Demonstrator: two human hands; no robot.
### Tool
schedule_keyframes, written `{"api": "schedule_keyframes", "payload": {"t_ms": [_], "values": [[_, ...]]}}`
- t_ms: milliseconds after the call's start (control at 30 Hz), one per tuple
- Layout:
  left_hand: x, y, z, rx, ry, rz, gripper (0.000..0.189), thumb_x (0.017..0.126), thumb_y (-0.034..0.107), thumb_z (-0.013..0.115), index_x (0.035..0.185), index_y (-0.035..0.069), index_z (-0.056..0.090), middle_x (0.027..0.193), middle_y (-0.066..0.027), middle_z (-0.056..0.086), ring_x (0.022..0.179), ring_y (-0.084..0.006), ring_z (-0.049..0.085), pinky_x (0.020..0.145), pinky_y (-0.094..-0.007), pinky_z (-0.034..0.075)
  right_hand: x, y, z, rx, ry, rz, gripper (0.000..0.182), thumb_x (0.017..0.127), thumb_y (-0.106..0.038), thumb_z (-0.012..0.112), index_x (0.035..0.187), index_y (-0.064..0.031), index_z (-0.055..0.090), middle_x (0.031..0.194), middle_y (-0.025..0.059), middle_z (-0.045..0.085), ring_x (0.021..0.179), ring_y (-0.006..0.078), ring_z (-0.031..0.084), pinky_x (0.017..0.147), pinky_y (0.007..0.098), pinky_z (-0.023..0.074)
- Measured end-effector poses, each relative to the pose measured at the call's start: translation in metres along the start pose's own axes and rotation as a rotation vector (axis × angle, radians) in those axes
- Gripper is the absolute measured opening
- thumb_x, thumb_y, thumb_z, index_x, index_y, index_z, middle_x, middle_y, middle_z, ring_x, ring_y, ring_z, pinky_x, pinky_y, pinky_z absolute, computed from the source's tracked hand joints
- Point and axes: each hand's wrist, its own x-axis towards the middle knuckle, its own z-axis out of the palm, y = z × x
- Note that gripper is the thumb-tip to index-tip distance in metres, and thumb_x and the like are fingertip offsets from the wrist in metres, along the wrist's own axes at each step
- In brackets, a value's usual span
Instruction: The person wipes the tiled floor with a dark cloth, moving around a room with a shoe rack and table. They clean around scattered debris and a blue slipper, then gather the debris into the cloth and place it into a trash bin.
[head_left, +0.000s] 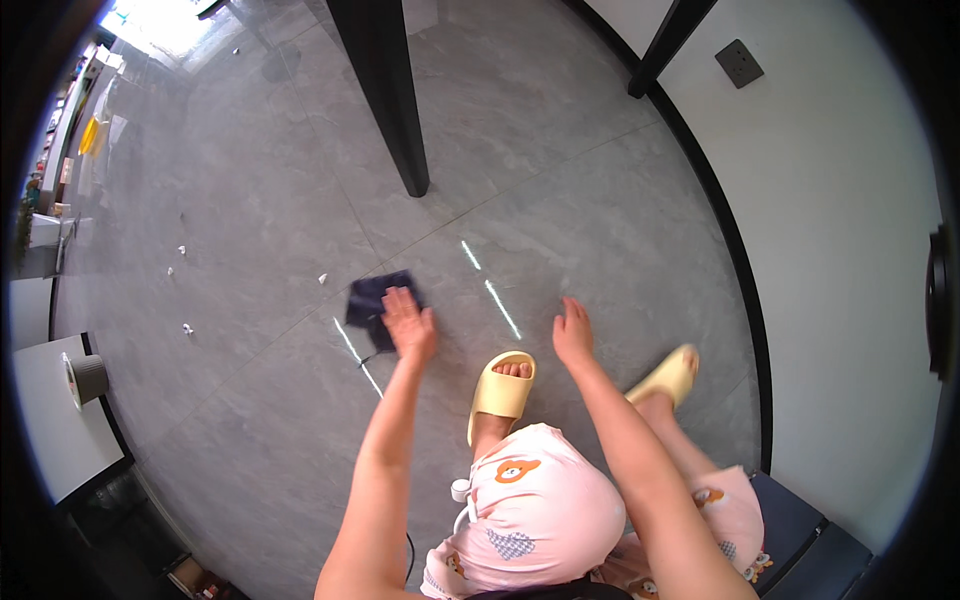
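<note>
My left hand (409, 324) is stretched out flat with the thumb apart, over a dark navy cloth (365, 294) above the grey tiled floor. Both hand and cloth are slightly blurred, and I cannot tell whether they touch. A thin dark strand (369, 360) trails from the cloth's lower edge. My right hand (574, 332) hangs with nothing in it, fingers loosely extended, between my two feet in yellow slide sandals (501, 391).
Small white scraps (323, 278) lie on the floor (247, 187) at the left. A black table leg (390, 105) stands ahead. The white wall (810, 225) curves along the right, with a dark socket (739, 63). A grey bin (90, 379) is at the far left.
</note>
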Motion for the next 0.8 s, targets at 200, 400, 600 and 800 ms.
{"api": "schedule_keyframes", "payload": {"t_ms": [200,400,600,800], "values": [[0.012,0.142,0.042,-0.98,-0.254,0.186,0.051,0.093,0.022,0.037,0.139,0.003,0.03,0.146,-0.0157,0.026,0.137,-0.0306,0.017,0.11,-0.0396,0.013,0.012,-0.029,0.014,0.294,-0.09,-0.058,0.04,0.086,-0.012,0.046,0.125,-0.0025,0.046,0.13,0.0206,0.044,0.121,0.034,0.042,0.101,0.0395,0.0345],[0.022,0.15,0.008,-1.42,-0.269,-0.225,0.042,0.095,0.03,0.035,0.12,0.002,0.052,0.113,-0.0121,0.061,0.105,-0.0175,0.056,0.092,-0.0316,0.039,0.05,-0.029,0.04,-0.214,-0.29,-0.377,0.061,0.083,-0.025,0.056,0.137,-0.0115,0.033,0.143,0.0231,0.023,0.131,0.04,0.024,0.105,0.0493,0.0247],[0.04,0.115,-0.012,-1.11,-0.102,-0.137,0.032,0.097,0.021,0.034,0.113,0.003,0.055,0.105,-0.0111,0.064,0.098,-0.0173,0.058,0.087,-0.0303,0.041,0.074,0.0,0.033,-0.427,-0.207,-0.527,0.064,0.083,-0.041,0.056,0.14,-0.0284,0.03,0.149,0.0104,0.016,0.135,0.0386,0.015,0.106,0.0558,0.017],[0.079,0.109,0.002,-0.302,-0.013,0.158,0.047,0.092,0.026,0.043,0.13,-0.002,0.04,0.134,-0.0221,0.04,0.126,-0.0343,0.036,0.104,-0.0403,0.028,0.143,0.105,-0.023,-0.485,0.071,-0.3,0.061,0.084,-0.041,0.051,0.139,-0.0215,0.034,0.148,0.0114,0.021,0.132,0.0392,0.022,0.105,0.0557,0.0186]]}}
